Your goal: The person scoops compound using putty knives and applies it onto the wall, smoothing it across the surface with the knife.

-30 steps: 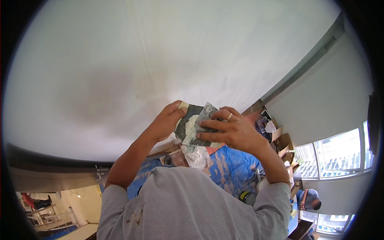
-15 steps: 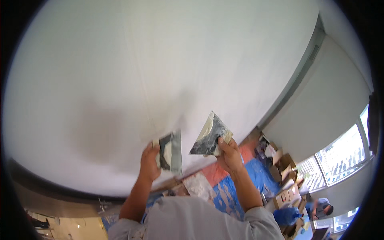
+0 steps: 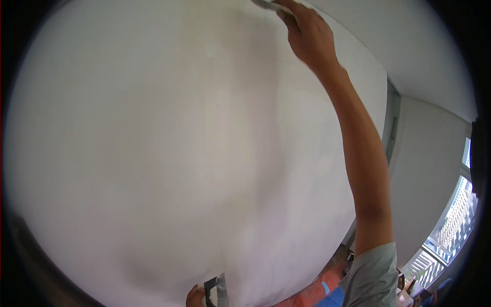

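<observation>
My right hand [image 3: 313, 41] is stretched high at the top of the view, fingers wrapped round a putty knife [image 3: 267, 5]. Only a narrow part of that blade shows, seen nearly edge-on close to the pale wall [image 3: 153, 128]; whether it touches the wall I cannot tell. Down at the lower edge my left hand [image 3: 194, 297] grips a second putty knife [image 3: 221, 289]. Its flat blade is dark and grey with a whitish patch of filler on it. Most of the left hand and its forearm are cut off by the frame.
The ceiling [image 3: 409, 56] meets the wall at upper right. Beyond a grey door frame [image 3: 392, 123] is a side wall [image 3: 422, 169] with a bright window [image 3: 452, 215]. Red sheeting [image 3: 312, 297] and blue sheeting [image 3: 335, 298] lie on the floor, with boxes [image 3: 405, 297] at lower right.
My right hand has gone from chest height up to the top of the wall with its putty knife. The view has tilted upward, so my left hand now sits at the lower edge.
</observation>
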Tool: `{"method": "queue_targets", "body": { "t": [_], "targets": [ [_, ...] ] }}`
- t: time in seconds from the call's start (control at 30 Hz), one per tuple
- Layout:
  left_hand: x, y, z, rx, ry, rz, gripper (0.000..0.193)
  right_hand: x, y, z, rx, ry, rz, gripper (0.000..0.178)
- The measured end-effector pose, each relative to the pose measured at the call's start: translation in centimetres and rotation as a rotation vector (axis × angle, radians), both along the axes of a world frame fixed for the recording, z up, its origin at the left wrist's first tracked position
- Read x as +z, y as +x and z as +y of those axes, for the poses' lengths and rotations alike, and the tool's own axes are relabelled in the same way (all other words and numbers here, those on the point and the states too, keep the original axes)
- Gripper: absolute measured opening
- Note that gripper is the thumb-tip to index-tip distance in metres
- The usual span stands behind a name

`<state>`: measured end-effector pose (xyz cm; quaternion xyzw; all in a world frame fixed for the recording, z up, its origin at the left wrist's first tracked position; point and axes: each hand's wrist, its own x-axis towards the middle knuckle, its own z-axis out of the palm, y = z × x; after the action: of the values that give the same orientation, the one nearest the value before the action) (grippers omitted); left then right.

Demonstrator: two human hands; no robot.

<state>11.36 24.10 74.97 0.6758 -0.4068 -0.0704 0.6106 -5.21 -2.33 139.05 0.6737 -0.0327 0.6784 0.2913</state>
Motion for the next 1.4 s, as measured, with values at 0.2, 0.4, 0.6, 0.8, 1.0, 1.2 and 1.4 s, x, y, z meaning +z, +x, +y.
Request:
{"method": "queue_targets", "body": {
  "t": [0.2,0.4,0.6,0.8,1.0,1.2,1.4],
  "targets": [
    [1.1,-1.7,2.0,-0.083,0.037,0.371,0.015,7.4,0.3,-2.5,-0.120,-0.096,-0.057,0.027],
    [1.5,-3.9,2.3,-0.068,-0.207,0.823,0.018,7.5,-0.5,-4.0,-0.111,-0.021,-0.119,0.029],
    [-0.9,-5.8,0.7,-0.056,-0.335,1.023,0.018,5.9,-1.7,-5.1,-0.117,0.009,-0.113,0.031],
    [1.4,-8.9,0.3,0.013,-0.213,0.902,0.025,1.2,-4.0,-5.7,-0.131,-0.026,-0.029,0.031],
    [0.4,-10.6,-0.9,0.014,-0.279,0.947,0.026,-11.3,-4.0,-6.6,-0.137,-0.218,0.056,0.052],
    [-2.2,-12.1,-1.9,-0.004,-0.250,0.944,0.029,-26.4,-6.6,-7.0,-0.072,-0.271,0.234,0.049],
    [-3.4,-12.4,-2.3,-0.040,-0.272,0.911,0.028,-15.7,-10.6,-7.6,-0.037,-0.309,-0.102,0.052]
  ]
}}
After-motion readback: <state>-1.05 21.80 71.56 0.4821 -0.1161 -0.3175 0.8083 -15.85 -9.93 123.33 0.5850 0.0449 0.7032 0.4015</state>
